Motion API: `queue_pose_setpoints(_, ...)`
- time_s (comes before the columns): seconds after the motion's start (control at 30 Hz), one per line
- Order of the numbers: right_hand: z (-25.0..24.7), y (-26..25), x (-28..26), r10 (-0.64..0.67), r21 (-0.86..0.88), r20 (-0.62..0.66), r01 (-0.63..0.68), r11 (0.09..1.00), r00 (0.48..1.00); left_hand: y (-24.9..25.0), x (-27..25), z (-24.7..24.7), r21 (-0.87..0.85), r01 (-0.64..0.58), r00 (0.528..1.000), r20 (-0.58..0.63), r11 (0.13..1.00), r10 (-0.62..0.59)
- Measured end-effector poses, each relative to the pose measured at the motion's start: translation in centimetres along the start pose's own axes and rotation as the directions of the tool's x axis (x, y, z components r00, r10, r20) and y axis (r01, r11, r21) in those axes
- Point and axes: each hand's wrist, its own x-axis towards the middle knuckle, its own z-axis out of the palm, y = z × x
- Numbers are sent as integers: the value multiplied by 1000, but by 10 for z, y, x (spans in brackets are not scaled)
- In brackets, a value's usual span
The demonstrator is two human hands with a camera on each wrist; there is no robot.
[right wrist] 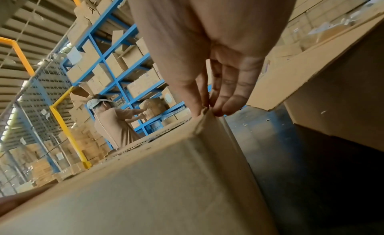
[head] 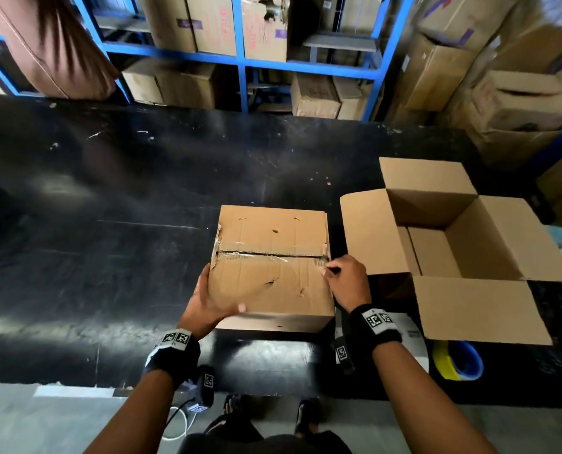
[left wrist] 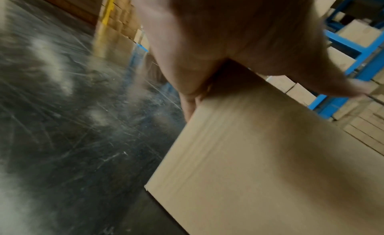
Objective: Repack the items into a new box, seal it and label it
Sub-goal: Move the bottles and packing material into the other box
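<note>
A worn, dented old box [head: 270, 267] with a torn tape seam stands shut in the middle of the black table [head: 109, 224]. My left hand [head: 214, 296] grips its near left corner, thumb on top and fingers down the side; in the left wrist view the left hand [left wrist: 207, 57] spans that corner of the old box [left wrist: 270, 156]. At the seam's right end my right hand [head: 333, 273] pinches the top edge. The right wrist view shows the right hand [right wrist: 207, 107] pinching the old box [right wrist: 166, 181] at that edge. To the right stands the new box [head: 437, 244], its flaps spread open.
A yellow and blue tape roll [head: 460, 362] and a white label sheet [head: 407, 332] lie near the table's front edge, partly under the new box's flap. Blue shelving [head: 240, 60] full of cartons runs behind the table. A person in brown [right wrist: 112, 120] works at those shelves.
</note>
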Motion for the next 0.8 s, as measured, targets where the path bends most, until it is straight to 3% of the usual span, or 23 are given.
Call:
queue_pose_setpoints(0.1, -2, -3, -2, 4, 14, -19, -3, 1000, 1000, -3, -4, -6, 36, -24, 997, 79, 999, 21)
queue_pose_setpoints(0.27, -25, -13, -23, -55, 256, -15, 57, 965, 998, 1, -11, -2, 14, -62, 998, -2, 998, 62)
queue_pose_setpoints(0.4, -50, -21, -44, -22, 543, 54, -11, 839, 998, 2, -14, 0, -26, -91, 993, -82, 995, 89)
queue_pose_setpoints(0.53, -67, -10, -71, -25, 697, 176, -107, 709, 984, -17, -24, -6, -130, -85, 996, -26, 988, 83)
queue_pose_setpoints(0.7, -48, 14, -90, -151, 476, 331, -27, 879, 932, -46, -41, -39, 7, -160, 986, -48, 987, 160)
queue_pose_setpoints(0.8, -26, 27, -88, -274, 258, 316, 195, 946, 908, -41, -41, -49, 68, -162, 980, -106, 984, 169)
